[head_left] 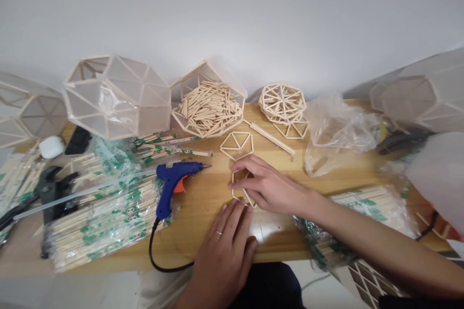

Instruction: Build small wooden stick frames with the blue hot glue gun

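Note:
A small frame of wooden sticks (pixel 233 190) lies flat on the table, partly covered by both hands. My left hand (pixel 228 241), with a ring on one finger, rests palm down with its fingers stretched out, and the fingertips touch the frame's near edge. Reaching in from the right, my right hand (pixel 266 184) has its fingers bent around the frame's sticks; the exact contact is partly hidden. Just beyond lies another flat stick frame (pixel 237 146) with inner spokes. A blue hot glue gun (pixel 170 188) lies on its side left of the hands, nozzle pointing right.
Cut sticks (pixel 212 106) fill an open polyhedral holder at the back. Stacked stick frames (pixel 282 101), loose long sticks (pixel 271 138) and a clear plastic bag (pixel 337 125) stand to the right. Packaged chopsticks (pixel 108 222), pliers (pixel 54 193) and a faceted translucent shell (pixel 119 96) crowd the left.

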{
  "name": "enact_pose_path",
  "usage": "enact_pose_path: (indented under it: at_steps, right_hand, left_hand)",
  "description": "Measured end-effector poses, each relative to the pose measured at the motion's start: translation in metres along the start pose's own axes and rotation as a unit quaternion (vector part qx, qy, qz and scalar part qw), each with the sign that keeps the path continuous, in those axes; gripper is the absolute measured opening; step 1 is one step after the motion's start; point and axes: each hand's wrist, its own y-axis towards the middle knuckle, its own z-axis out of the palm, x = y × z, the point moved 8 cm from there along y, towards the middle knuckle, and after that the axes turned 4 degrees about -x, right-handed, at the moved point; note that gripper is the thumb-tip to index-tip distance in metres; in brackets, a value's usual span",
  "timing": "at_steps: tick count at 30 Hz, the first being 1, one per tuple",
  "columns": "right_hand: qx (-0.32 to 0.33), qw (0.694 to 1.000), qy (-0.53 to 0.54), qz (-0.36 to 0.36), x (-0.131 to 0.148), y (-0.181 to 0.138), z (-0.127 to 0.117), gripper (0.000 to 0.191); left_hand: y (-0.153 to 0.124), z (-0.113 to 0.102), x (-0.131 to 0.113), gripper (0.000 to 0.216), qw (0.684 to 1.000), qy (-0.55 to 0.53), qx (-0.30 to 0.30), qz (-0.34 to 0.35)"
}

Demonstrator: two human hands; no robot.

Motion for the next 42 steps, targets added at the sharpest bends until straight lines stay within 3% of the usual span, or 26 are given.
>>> enact_pose_path:
  at_steps: [33,42]
  right_hand:
    - [0.012,1.0,-0.012,-0.006,0.0042,0.0007,-0.0004,0.024]
    - [0.003,1.0,-0.011,-0.005,0.0028,0.0003,0.0,0.032]
  left_hand:
    - [0.0013,-0.0013,-0.0002,0.047,1.0,0.001,-0.001,0.004]
    - [0.0005,-0.001,0.0001,0.048,1.0,-0.001,-0.003,0.002]
